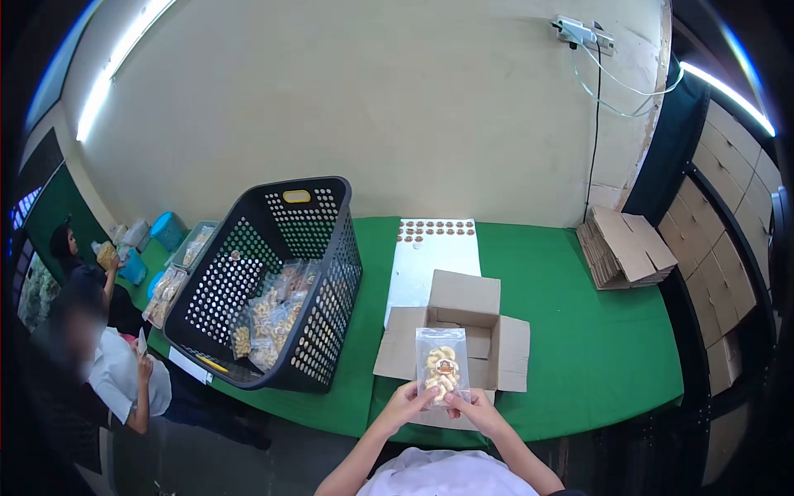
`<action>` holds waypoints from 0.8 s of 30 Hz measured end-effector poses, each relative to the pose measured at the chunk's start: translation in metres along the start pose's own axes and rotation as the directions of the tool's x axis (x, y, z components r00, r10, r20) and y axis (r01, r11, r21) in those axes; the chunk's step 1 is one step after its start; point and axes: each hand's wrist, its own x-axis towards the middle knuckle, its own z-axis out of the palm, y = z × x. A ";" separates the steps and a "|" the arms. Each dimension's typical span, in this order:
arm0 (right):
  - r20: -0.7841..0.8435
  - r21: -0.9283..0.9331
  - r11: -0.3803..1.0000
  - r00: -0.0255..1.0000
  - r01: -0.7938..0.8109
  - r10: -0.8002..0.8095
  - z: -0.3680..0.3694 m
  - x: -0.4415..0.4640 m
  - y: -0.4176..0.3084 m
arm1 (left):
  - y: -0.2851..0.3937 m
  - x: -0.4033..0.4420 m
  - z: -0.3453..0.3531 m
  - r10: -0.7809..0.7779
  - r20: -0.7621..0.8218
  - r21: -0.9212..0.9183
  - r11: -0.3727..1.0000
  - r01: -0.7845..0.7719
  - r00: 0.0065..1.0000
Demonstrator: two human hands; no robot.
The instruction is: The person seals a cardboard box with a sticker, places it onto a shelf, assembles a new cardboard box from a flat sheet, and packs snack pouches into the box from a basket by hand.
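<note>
A clear zip pouch of cashew nuts (442,351) with a round brown label on its front is held upright in front of me. My left hand (408,404) pinches its lower left side, and my right hand (480,412) grips the lower right, both thumbs on the front. Directly behind and below the pouch stands an open cardboard box (465,291) with its flaps spread out. The pouch hides part of the box's inside. Beyond the box lies a white sheet of round labels (418,269), with several rows of labels at its far end.
A large black perforated basket (351,256) holding several filled pouches (281,310) stands left on the green table (595,355). Flattened cartons (628,248) are stacked at the right. Two people (124,372) are at the far left, near tubs and more packets (165,293).
</note>
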 end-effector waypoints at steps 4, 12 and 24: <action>0.065 -0.072 0.997 0.998 -0.003 0.008 -0.014 0.000 -0.001 | -0.005 0.015 0.007 0.012 -0.011 0.026 1.000 -0.012 1.000; -0.095 0.054 0.991 0.989 0.120 -0.114 -0.031 0.022 -0.011 | -0.016 0.037 0.015 0.177 0.006 0.132 0.976 -0.176 0.984; -0.120 -0.006 0.991 0.984 0.135 -0.135 -0.049 0.048 -0.024 | -0.006 0.077 0.032 0.198 -0.080 -0.162 0.965 -0.208 0.977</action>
